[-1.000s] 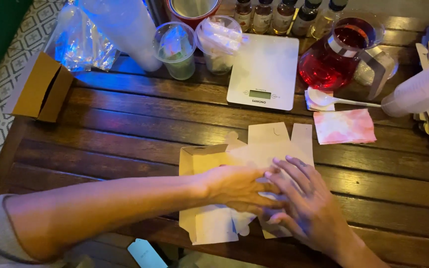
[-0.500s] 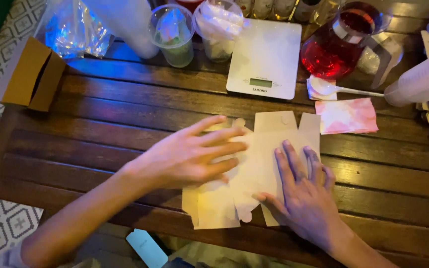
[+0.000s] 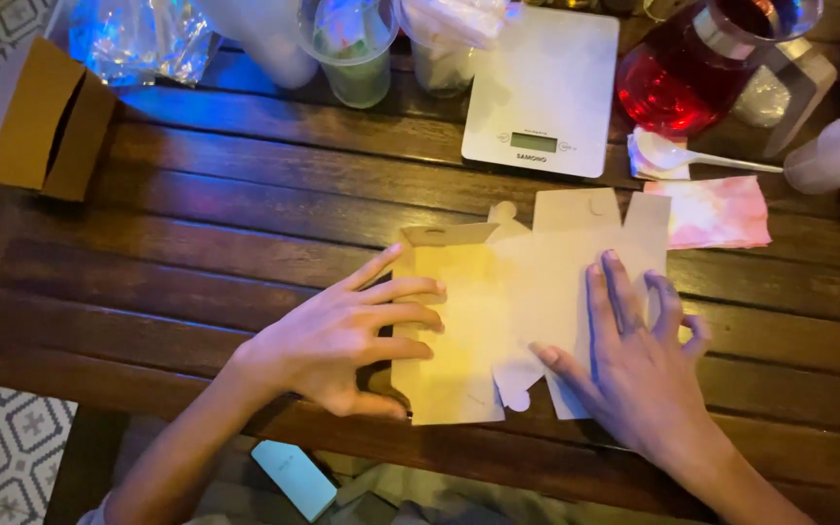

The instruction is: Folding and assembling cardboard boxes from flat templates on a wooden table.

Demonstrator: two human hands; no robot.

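Neither grip is clenched: both hands lie spread and flat on the unfolded cardboard box blank (image 3: 527,292) at the centre of the frame. The left hand (image 3: 342,340) presses its fingers onto the blank's left panel, thumb curled at the lower edge. The right hand (image 3: 634,360) rests palm down on the right panel. The blank lies flat on the dark wooden surface (image 3: 196,253). Just above it sits a white kitchen scale (image 3: 546,87); to the right, a pink paper (image 3: 717,212) and a white spoon (image 3: 692,156). A red jug (image 3: 692,78) stands upper right, a brown folded box (image 3: 46,122) upper left.
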